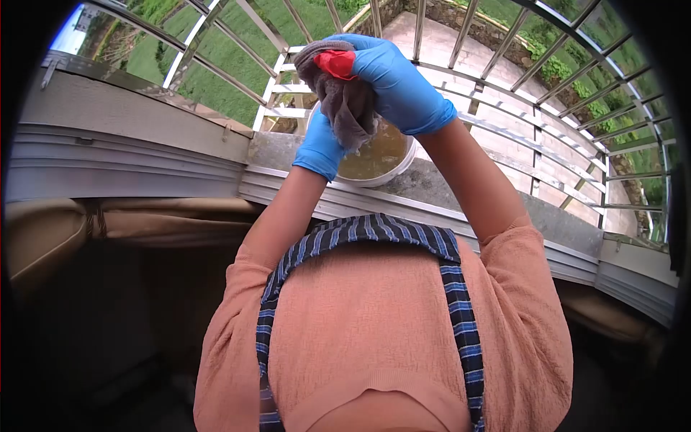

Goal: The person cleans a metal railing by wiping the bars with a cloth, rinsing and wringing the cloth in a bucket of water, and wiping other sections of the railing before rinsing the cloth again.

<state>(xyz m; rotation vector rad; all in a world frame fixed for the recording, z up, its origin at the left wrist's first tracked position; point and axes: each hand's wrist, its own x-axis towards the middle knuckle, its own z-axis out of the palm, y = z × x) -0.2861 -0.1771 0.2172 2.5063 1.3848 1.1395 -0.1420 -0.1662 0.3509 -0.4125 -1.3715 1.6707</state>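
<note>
A wet grey cloth [344, 108] is bunched and twisted between my two blue-gloved hands above a white bucket [394, 171]. My right hand [404, 85] is closed round the upper part of the cloth, where a bright red patch [336, 63] shows by the thumb. Lower down, my left hand [322, 146] grips the cloth from the left; its fingers are partly hidden behind the folds. Murky brownish water [376, 155] fills part of the bucket, and the cloth's lower end hangs over it.
The bucket stands on a grey stone ledge [461, 189] outside a sliding window track [421, 210]. Metal grille bars [504, 54] enclose the ledge on the far side. Beyond them lie grass and paving. Tan cushioning [165, 219] runs below the window at left.
</note>
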